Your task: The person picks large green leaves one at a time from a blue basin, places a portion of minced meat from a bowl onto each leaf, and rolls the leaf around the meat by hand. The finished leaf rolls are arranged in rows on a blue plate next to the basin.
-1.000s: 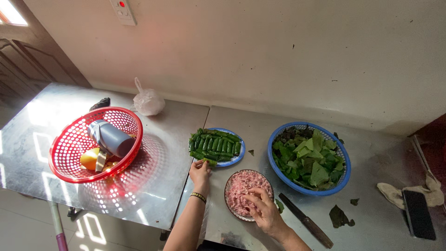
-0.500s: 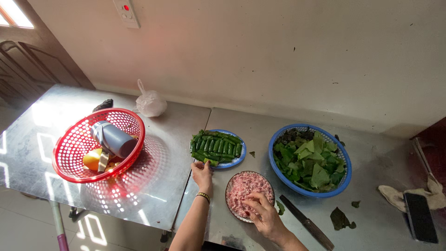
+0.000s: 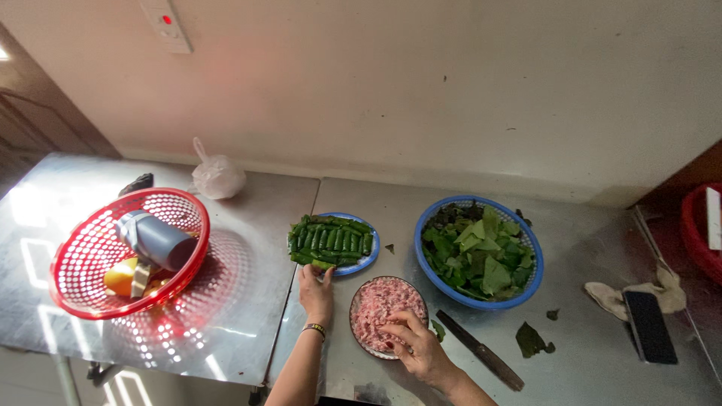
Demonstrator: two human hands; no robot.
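Note:
My left hand [image 3: 316,292] reaches to the near edge of a blue plate [image 3: 368,261] stacked with rolled green leaf wraps [image 3: 331,240], its fingers on a small green roll at the plate's front. My right hand [image 3: 417,344] rests on a round plate of pink minced meat [image 3: 380,304], fingertips curled into the meat at its near right side. A blue basket of loose green leaves [image 3: 481,252] stands to the right of both plates.
A red mesh basket [image 3: 83,263] with a grey cup and orange items sits at left. Behind it lies a tied white plastic bag [image 3: 216,177]. A dark knife [image 3: 481,351] and a stray leaf [image 3: 532,340] lie right of the meat; phone [image 3: 648,325] on a cloth at far right.
My left hand stays at the front of the leaf-roll plate; my right hand has shifted slightly up onto the meat plate. The camera view has drifted a little.

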